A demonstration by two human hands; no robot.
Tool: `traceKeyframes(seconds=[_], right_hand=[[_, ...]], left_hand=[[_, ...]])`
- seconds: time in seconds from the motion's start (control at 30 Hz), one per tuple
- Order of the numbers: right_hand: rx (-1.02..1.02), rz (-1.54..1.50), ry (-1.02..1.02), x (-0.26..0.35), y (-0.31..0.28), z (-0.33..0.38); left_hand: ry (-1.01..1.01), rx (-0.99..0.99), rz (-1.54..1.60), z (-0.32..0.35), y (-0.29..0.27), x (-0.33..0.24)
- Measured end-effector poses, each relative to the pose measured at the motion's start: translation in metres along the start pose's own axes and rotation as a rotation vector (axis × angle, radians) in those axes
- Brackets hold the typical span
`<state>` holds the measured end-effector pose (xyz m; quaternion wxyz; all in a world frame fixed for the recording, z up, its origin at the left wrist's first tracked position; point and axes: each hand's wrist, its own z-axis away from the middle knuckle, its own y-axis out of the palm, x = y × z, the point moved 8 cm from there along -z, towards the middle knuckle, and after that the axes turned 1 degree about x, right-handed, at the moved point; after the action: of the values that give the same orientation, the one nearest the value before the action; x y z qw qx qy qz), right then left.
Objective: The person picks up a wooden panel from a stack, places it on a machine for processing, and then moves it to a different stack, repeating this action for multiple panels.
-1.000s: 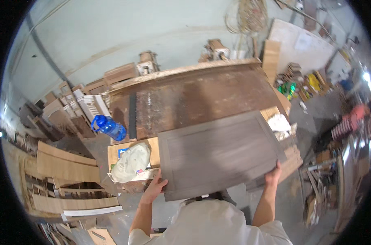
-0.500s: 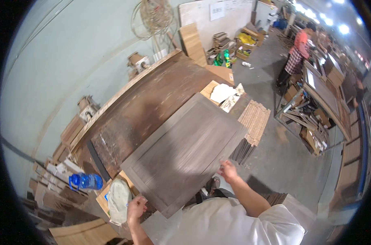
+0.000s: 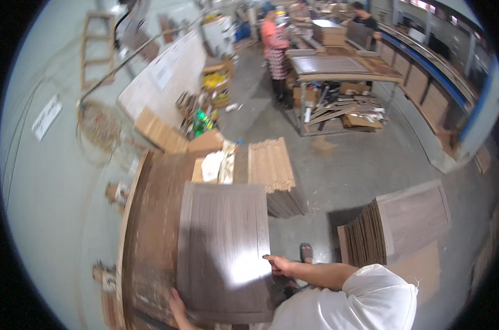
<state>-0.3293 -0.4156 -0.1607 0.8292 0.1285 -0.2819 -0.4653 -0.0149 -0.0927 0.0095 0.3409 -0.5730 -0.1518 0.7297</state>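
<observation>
The right hand [image 3: 280,265] clamps the right edge of a dark-stained cabinet door panel [image 3: 225,247]; the left hand [image 3: 176,302] grips its near corner. The panel lies on the stained workbench [image 3: 150,220]. With only 2 edge holds, it could slip sideways and scrape.

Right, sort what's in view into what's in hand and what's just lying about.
In hand:
dark brown flat wooden panel
left hand on its near edge
right hand on its right edge
worn brown workbench beneath

Lying about:
pale stacked wooden slats
grey-brown panel stack
cardboard box
</observation>
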Motion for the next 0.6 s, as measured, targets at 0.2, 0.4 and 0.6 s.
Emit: traceKeyframes(seconds=[0.2,0.4,0.6], right_hand=[[-0.031,-0.265,-0.172,0.012,-0.039,0.042],[-0.113,-0.535,-0.373,0.039,-0.143,0.123],[-0.702,-0.689,-1.324,0.081,-0.346,0.291]], left_hand=[[0.051,0.040,-0.424,0.038,0.047,-0.076],[0.365,0.324,-0.145,0.043,0.167,-0.198],[0.537,0.596,0.093,0.134,0.423,-0.332]])
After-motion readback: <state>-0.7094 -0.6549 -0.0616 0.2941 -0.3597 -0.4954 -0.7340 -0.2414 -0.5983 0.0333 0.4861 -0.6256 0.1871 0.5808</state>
